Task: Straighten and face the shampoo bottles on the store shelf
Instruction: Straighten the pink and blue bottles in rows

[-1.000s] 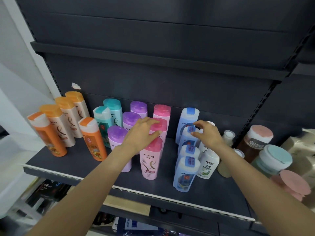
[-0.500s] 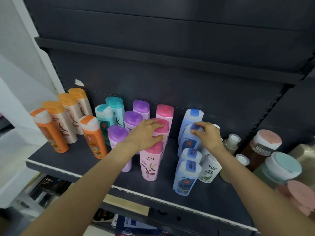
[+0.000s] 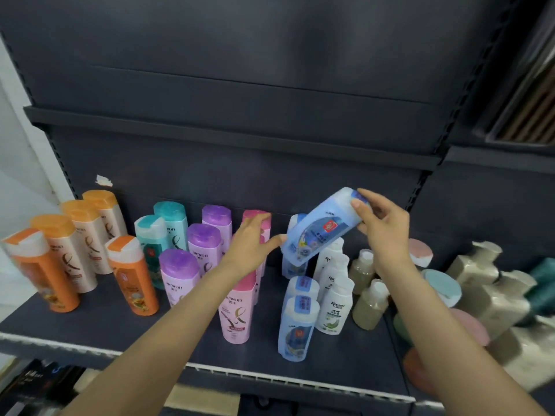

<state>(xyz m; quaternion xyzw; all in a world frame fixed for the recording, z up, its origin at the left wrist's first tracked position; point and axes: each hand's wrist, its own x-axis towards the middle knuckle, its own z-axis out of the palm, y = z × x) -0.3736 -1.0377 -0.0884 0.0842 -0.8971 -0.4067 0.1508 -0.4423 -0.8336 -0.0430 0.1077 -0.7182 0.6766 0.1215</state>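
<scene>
Right hand [image 3: 383, 228] grips the cap end of a light blue shampoo bottle [image 3: 321, 228], fingers [image 3: 359, 202] curled round the top; bottle lifted clear of the shelf [image 3: 192, 352], tilted hard, cap up-right, base down-left; label faces the camera. Left hand [image 3: 250, 244] open, fingers straight, thumb tip touching the base of the tilted bottle; hand sits in front of the pink bottles [image 3: 238, 310]. Below the raised bottle, more blue bottles [image 3: 297, 322] stand upright in a front-to-back line; white bottles [image 3: 335, 304] just beside them on the right, then small beige bottles [image 3: 371, 304]. Left of the pink ones: purple-capped bottles [image 3: 180, 274], teal bottles [image 3: 156, 235], orange-capped bottles [image 3: 132, 274] at far left; all standing. Far right blurred: pastel-lidded jars [image 3: 441, 283], pale packs [image 3: 492, 292]; contents unreadable.
</scene>
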